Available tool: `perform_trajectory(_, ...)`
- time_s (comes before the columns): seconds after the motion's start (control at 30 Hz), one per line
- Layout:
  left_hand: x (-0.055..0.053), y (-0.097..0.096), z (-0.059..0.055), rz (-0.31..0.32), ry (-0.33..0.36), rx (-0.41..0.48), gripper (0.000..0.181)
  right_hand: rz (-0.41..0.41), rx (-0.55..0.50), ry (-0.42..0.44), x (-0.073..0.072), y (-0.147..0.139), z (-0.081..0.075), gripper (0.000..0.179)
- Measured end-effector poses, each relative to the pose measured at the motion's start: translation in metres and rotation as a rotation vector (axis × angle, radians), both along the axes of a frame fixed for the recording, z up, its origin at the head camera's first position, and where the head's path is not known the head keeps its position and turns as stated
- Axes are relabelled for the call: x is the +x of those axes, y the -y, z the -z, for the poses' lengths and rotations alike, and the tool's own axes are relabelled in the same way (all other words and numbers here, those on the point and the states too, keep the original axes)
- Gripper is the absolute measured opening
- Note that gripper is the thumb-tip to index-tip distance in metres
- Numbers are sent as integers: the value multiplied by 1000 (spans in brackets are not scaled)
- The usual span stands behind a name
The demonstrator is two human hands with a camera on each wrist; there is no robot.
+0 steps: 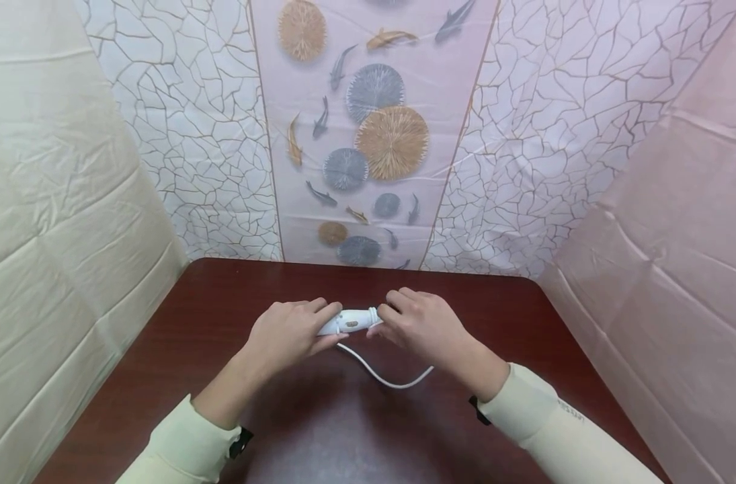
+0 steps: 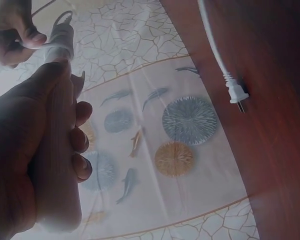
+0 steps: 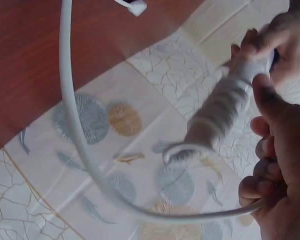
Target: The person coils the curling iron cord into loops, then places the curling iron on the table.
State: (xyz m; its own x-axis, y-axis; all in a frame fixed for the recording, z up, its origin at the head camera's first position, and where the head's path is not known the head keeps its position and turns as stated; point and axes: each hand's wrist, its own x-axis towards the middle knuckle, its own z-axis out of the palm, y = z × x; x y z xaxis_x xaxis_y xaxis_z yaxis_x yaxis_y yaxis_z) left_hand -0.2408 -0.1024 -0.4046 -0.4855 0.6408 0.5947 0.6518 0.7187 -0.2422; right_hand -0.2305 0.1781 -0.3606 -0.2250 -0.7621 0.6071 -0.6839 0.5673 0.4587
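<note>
A white hair styling iron with a small switch on its side is held level above the table between both hands. My left hand grips its long, round-ended body, fingers curled round it. White cord is wound in several turns round the handle end. In the right wrist view, a loop of cord stands at the handle's tip. My right hand holds the loose length of cord in its curled fingers, its thumb close to the wound turns. The loose cord hangs in a curve below the hands.
A two-pin plug at the cord's end lies on the dark red-brown table. Behind the table hangs a patterned cloth with fish and round shapes. Pale cloth walls stand at both sides.
</note>
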Motion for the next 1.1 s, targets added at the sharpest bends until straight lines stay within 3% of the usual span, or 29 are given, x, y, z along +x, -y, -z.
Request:
perform_trajectory(0.1, 0, -1, 3, 22, 6, 0, 43, 21, -14, 68, -3, -1, -6, 49)
perform_trajectory(0.2, 1, -1, 3, 35, 4, -6, 44, 2, -25, 233, -7, -4, -13, 42)
perform_trajectory(0.37, 1, -2, 5, 61, 11, -17, 43, -141, -37, 572, -17, -11, -22, 11)
perform_trajectory(0.47, 1, -4, 7, 91, 18, -24, 43, -225, -62, 702, -23, -13, -23, 12)
perform_trajectory(0.63, 4, -6, 8, 145, 22, -17, 45, -255, -152, 832, -35, -17, -20, 13)
perform_trajectory(0.97, 9, -9, 2, 195, -26, -13, 48, -110, -328, 1058, -47, -26, -6, 12)
perform_trajectory(1.1, 10, -10, 1, 205, -44, -2, 49, -93, -364, 1127, -49, -28, 4, 8)
